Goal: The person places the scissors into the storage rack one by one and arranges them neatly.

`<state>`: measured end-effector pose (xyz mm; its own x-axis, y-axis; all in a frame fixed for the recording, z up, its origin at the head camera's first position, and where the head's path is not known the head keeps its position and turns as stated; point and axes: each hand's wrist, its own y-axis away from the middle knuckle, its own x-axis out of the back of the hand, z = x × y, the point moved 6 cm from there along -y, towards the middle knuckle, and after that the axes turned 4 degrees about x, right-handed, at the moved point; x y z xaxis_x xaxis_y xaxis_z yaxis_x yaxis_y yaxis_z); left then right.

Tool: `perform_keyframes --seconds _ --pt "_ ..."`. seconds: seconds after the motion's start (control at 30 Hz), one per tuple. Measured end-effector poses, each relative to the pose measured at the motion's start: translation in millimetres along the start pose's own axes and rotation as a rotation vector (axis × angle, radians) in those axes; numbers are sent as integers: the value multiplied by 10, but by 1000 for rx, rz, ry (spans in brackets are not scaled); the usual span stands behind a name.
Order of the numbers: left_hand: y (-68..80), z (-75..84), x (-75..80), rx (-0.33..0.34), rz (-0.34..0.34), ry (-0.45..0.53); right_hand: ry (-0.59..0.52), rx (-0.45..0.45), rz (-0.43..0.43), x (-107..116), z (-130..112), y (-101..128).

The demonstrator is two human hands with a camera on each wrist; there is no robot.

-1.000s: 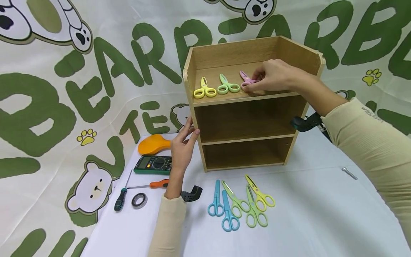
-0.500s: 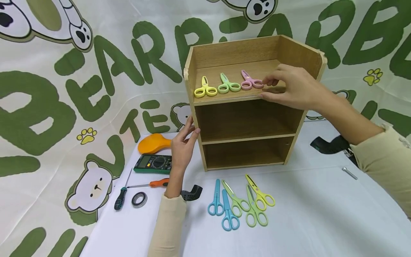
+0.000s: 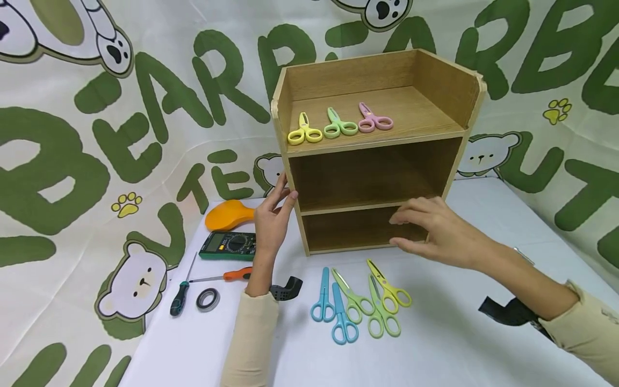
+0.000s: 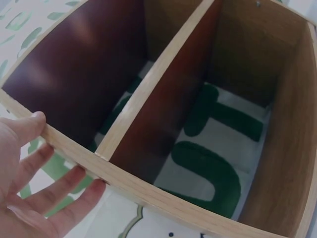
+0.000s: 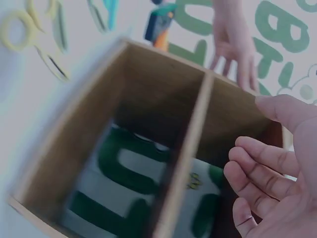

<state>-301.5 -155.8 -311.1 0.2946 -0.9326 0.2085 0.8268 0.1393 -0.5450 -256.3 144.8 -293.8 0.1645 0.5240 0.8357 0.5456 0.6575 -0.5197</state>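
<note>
A wooden shelf unit point(image 3: 454, 86) stands at the back of the white table. Its top shelf carries a yellow point(image 3: 303, 131), a green point(image 3: 339, 125) and a pink pair of scissors point(image 3: 373, 120) in a row. My left hand point(image 3: 273, 220) rests with straight fingers against the unit's left front edge point(image 4: 69, 148). My right hand point(image 3: 432, 228) hovers empty, fingers loosely bent, in front of the lowest compartment point(image 5: 148, 163). Below it on the table lie several more scissors: two blue point(image 3: 333, 312), two green point(image 3: 372, 312) and a yellow pair point(image 3: 390, 287).
Left of the shelf lie an orange oval object point(image 3: 227, 215), a green multimeter point(image 3: 228, 245), two screwdrivers point(image 3: 208, 282), a roll of black tape point(image 3: 208, 299) and a black bent part point(image 3: 286, 288). A small metal piece point(image 3: 524, 255) lies at the right. A bear-print cloth point(image 3: 96, 134) hangs behind.
My right hand let go of the pink scissors on the top shelf and dropped down to in front of the lowest compartment. The left hand stayed on the shelf's edge.
</note>
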Motion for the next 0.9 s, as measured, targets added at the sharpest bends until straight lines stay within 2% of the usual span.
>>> perform_keyframes --seconds 0.23,0.5,0.7,0.9 --pt "-8 -28 -14 -2 -12 3 -1 -70 -41 -451 53 398" --pt "-16 -17 -8 -14 -10 10 -32 -122 -110 -899 117 708" --pt "-15 -33 -13 3 -11 4 -42 -136 -157 -1119 143 879" --pt "-7 -22 -6 7 -5 -3 -48 -193 -246 -1259 200 977"
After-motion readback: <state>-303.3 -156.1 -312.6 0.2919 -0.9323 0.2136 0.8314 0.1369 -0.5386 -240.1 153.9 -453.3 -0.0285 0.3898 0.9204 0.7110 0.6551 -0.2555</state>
